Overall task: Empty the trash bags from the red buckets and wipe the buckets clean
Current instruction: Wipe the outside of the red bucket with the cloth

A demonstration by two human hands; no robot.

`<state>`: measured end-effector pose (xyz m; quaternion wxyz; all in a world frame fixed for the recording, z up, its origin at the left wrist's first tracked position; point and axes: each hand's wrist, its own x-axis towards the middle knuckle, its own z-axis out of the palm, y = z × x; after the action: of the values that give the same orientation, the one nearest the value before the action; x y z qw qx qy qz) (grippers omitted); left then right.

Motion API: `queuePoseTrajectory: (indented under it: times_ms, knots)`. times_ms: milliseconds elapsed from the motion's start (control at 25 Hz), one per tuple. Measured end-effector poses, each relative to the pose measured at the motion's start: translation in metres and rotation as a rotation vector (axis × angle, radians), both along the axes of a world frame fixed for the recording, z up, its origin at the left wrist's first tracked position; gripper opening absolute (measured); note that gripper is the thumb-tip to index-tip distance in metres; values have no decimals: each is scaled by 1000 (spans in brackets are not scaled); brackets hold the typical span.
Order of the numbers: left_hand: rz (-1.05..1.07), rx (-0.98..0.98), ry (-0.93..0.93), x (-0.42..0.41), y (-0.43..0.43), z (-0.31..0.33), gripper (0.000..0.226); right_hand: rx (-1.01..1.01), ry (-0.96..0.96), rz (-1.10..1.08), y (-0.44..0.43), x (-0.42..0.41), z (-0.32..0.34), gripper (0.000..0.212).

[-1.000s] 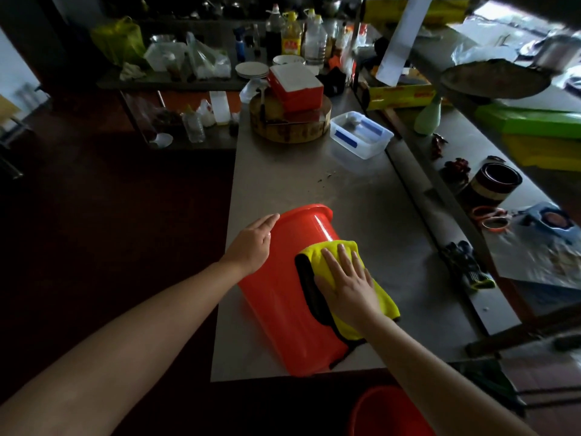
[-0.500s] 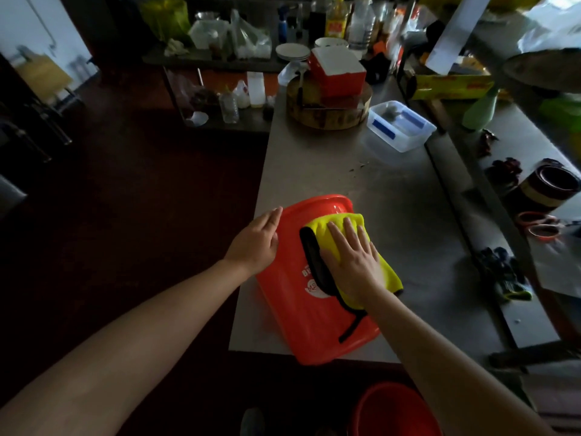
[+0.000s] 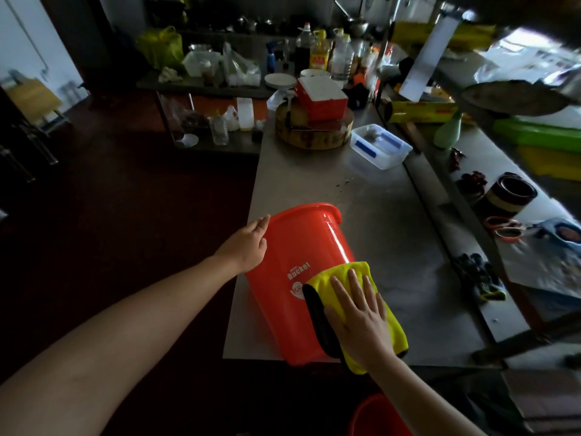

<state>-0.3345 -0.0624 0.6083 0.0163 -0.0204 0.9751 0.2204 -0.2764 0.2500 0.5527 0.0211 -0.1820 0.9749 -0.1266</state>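
Note:
A red bucket (image 3: 295, 256) lies on its side on the steel table (image 3: 386, 234), its rim pointing away from me and its base at the table's near edge. My left hand (image 3: 248, 243) rests flat against the bucket's left wall near the rim, steadying it. My right hand (image 3: 358, 313) presses a yellow cloth (image 3: 355, 272) with a black edge against the bucket's lower side, fingers spread. A second red bucket (image 3: 377, 416) shows partly on the floor at the bottom edge.
Farther along the table stand a round wooden block (image 3: 314, 133) with a red box (image 3: 320, 99) on it and a clear plastic container (image 3: 380, 146). A shelf on the right carries scissors (image 3: 503, 228), gloves (image 3: 481, 278) and a dark bowl (image 3: 512, 193). Dark floor lies to the left.
My right hand has slid the cloth from near the bucket's rim down toward its base. My left hand stays on the bucket's left side. My view has shifted.

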Motion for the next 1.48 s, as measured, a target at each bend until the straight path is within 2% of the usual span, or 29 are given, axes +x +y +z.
queuePoseTrajectory:
  times_ms: [240,480,560,720,1000,1200,1360,1480]
  knots:
    - [73,127,-63,6,-19,6,54,61,-9,26,-34,-1,14,67]
    - [144,168,-67,25,-42,9,24,80,-27,89,-81,-32,33,68]
    - [189,156,-81,33,-48,7,28,65,-45,115,-97,-43,40,69]
    - [276,43,-60,31,-54,9,51,87,-21,150,-113,-45,40,69]
    - [72,79,101,-37,12,33,41,75,6,210,-102,-17,35,67]
    - [157,43,33,-74,37,26,40,38,-27,190,-79,-7,31,65]
    - [127,127,-2,-92,56,29,30,-22,-51,94,-56,-16,30,66]
    - [36,254,22,-91,71,33,20,-36,0,-13,-40,-30,34,67]
